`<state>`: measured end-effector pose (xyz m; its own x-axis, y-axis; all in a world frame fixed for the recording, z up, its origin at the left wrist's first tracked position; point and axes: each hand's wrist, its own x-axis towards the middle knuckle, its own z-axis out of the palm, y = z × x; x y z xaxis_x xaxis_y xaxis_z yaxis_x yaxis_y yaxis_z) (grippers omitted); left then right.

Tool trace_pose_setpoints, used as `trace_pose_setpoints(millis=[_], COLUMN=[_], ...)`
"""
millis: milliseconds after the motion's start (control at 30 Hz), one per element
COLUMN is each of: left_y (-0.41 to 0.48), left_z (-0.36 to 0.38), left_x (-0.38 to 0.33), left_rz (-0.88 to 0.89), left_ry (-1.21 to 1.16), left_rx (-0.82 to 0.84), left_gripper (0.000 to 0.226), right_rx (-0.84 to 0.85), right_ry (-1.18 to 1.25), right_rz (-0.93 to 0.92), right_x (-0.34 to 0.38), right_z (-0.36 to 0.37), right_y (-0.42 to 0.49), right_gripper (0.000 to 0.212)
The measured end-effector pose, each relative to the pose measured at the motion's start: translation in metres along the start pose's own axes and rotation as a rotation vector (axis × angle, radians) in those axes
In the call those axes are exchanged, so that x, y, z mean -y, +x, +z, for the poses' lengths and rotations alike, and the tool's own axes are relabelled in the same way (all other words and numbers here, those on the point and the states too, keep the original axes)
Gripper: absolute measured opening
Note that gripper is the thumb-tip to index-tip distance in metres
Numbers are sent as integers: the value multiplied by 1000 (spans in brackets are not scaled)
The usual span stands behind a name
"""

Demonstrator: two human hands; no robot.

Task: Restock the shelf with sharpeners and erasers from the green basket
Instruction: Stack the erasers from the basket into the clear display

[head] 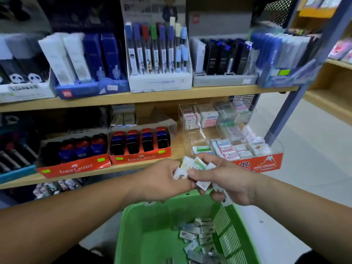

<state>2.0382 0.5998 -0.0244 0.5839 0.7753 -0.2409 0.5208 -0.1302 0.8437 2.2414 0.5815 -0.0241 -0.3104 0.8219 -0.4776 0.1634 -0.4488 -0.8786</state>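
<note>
Both hands meet above the green basket (152,221), just in front of the lower shelf's edge. My left hand (162,180) pinches a small wrapped eraser (180,173) between thumb and fingers. My right hand (226,180) grips a bunch of several wrapped erasers (198,164), some sticking out below its fingers. More wrapped erasers (200,237) lie in a heap at the bottom right of the basket. On the lower shelf, a clear acrylic display (228,130) with a red front holds rows of erasers. Two red Faber-Castell trays (139,143) to its left hold sharpeners.
The wooden lower shelf (95,172) has a bare gap between the sharpener trays and the acrylic display. The upper shelf (152,94) carries boxes of pens and pencil cases. A blue metal upright (297,92) stands at the right, with a pale floor beyond.
</note>
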Motion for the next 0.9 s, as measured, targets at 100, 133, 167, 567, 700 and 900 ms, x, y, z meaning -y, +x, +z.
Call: trace_pose_setpoints(millis=[100,133,167,567,700,900], left_y=[9,12,16,60,72,83], left_z=[-6,-6,-5,-33,-33,-30], left_x=[-5,-7,-8,1,2,-15], left_rz=[-43,-53,-54,-87,-102,-66], left_ry=[27,42,45,127,-92,-356], left_rx=[77,101,119,99,-164,-179], left_gripper=[17,21,24,11,17,24], right_rx=[-41,-56,-64,-226,-228,-221], right_ry=[70,96,115,52,13,54], right_rz=[-77,-93,-111,-120,-57,-59], right_x=[3,4,5,18,25,30], right_z=[-7,-8,-11,-42,-53,-64], right_y=[3,4,5,33,32,35], right_gripper=[28,27,26,22,21,26])
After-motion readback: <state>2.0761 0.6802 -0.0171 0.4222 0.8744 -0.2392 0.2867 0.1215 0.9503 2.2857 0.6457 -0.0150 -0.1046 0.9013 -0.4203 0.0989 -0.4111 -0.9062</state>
